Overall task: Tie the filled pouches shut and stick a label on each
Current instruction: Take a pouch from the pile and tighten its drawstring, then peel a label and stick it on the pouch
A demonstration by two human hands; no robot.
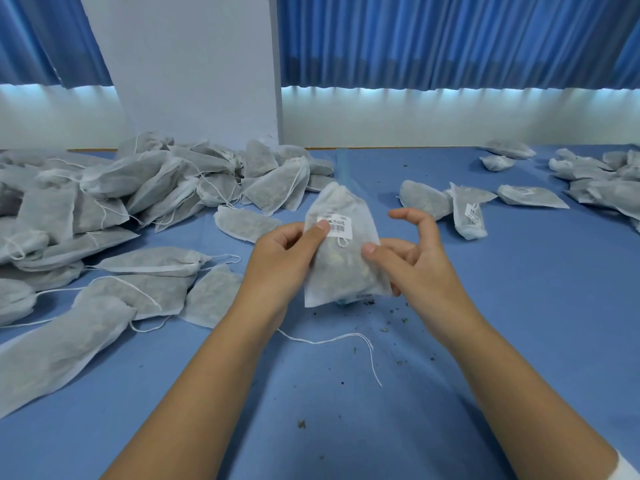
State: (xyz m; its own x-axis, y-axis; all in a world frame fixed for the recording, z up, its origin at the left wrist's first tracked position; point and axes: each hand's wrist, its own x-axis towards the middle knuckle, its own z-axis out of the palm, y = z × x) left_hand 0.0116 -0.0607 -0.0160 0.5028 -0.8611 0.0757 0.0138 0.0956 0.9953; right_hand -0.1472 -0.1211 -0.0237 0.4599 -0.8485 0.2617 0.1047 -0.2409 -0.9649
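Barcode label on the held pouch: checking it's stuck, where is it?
Head view, centre: the barcode label sits high on the pouch, under the thumb of the left hand.

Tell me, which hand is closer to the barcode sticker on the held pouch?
Left. The left hand presses its thumb on the left end of the sticker; the right hand holds the pouch lower down at its right edge, clear of the sticker.

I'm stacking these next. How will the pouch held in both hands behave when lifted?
Probably floppy: the pouch is thin fabric over loose filling. Likely light: the left hand and right hand hold it by thumb pinches. It may shed crumbs like those on the table.
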